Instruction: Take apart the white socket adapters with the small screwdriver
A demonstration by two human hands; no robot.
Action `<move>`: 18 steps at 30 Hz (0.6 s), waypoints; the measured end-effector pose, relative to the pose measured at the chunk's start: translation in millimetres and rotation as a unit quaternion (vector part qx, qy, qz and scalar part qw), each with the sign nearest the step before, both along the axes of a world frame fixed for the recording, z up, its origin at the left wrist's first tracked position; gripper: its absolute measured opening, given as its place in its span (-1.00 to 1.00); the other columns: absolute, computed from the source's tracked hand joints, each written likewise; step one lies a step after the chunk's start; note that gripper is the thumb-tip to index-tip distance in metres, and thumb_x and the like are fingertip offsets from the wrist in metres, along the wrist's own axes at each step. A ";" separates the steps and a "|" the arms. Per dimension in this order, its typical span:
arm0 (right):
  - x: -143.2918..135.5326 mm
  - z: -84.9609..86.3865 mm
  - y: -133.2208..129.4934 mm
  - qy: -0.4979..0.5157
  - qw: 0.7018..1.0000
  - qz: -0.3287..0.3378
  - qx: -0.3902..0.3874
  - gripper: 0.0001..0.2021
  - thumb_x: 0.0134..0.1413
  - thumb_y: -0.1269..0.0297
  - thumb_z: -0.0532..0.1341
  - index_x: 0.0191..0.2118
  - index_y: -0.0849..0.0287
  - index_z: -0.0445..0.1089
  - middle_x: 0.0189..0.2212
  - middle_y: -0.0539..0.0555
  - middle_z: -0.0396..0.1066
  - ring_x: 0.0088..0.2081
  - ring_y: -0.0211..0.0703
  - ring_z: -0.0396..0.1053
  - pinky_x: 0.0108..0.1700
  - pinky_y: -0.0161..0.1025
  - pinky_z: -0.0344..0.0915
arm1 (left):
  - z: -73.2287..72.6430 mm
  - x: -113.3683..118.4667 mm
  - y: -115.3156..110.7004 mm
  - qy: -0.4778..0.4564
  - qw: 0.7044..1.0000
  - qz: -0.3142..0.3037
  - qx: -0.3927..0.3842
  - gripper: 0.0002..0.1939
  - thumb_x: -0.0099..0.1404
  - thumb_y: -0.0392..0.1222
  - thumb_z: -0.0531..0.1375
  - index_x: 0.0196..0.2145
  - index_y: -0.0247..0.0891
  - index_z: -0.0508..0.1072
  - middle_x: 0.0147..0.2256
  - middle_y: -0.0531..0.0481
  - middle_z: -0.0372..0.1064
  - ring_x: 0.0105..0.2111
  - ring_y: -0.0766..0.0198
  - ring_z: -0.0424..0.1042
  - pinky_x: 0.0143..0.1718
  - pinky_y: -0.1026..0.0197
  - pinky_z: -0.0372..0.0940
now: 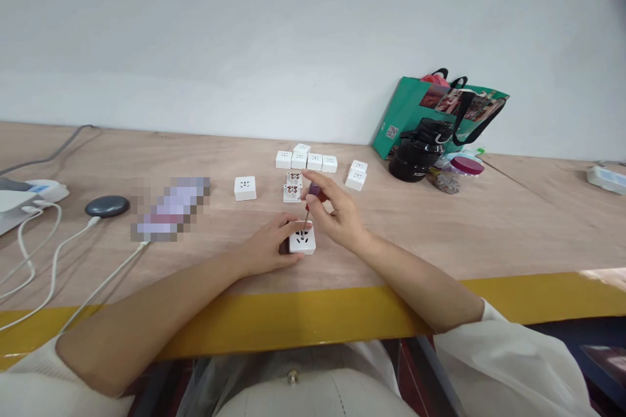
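A white square socket (pixel 303 247) lies face up near the table's front edge. My left hand (pixel 274 244) grips it from the left, fingers along its far and near sides. In my right hand (pixel 337 212) is a screwdriver (pixel 313 191) with a purple and red handle, held nearly upright. Its shaft meets the middle of the socket's face. Just beyond my hands are two white socket parts (pixel 292 193) with their inner workings showing. Another white socket (pixel 245 188) sits by itself to the left of these.
Several white sockets (pixel 314 162) are grouped farther back, with two more (pixel 357 179) to their right. A black flask (pixel 417 153), a green bag (pixel 405 107) and a jar with a dark red lid (pixel 467 165) stand at back right. On the left are a blurred phone (pixel 171 210), a dark puck (pixel 107 206) and white cables (pixel 55 260).
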State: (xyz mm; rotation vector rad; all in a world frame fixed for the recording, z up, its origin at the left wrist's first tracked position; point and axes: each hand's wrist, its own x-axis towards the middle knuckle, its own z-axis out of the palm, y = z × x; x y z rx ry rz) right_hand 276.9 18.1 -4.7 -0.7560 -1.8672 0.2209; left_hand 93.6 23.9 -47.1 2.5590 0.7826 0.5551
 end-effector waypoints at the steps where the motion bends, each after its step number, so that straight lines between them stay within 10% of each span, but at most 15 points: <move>1: 0.0 -0.3 0.2 0.002 1.000 -0.005 0.002 -0.63 0.14 0.34 0.04 0.09 0.05 0.17 -0.21 0.04 0.36 -0.41 -0.32 0.28 -0.35 -0.29 0.31 | 0.5 0.1 -0.4 0.002 1.000 0.001 -0.004 -0.50 0.19 -0.17 0.18 0.08 -0.13 0.16 0.05 -0.10 0.07 0.06 0.09 0.15 0.09 0.03 0.11; 11: 0.2 -2.1 1.0 0.006 1.000 -0.008 -0.025 -0.64 0.15 0.29 0.04 0.08 0.04 0.18 -0.16 0.06 0.34 -0.41 -0.32 0.28 -0.33 -0.28 0.31 | 0.5 -0.9 0.4 0.001 1.000 0.004 -0.012 -0.48 0.18 -0.17 0.19 0.08 -0.08 0.17 0.06 -0.08 0.07 0.05 0.07 0.15 0.07 0.00 0.12; 18: 13.9 -8.0 30.5 0.127 0.982 -0.015 -0.140 -0.65 0.14 0.30 -0.01 0.07 0.14 0.11 -0.51 -0.06 0.27 -0.50 -0.29 0.27 -0.40 -0.27 0.28 | 9.2 -2.8 -0.9 0.023 1.000 0.020 0.005 -0.49 0.19 -0.20 0.15 0.10 -0.10 0.15 0.01 -0.09 0.09 0.01 0.12 0.20 0.04 0.07 0.16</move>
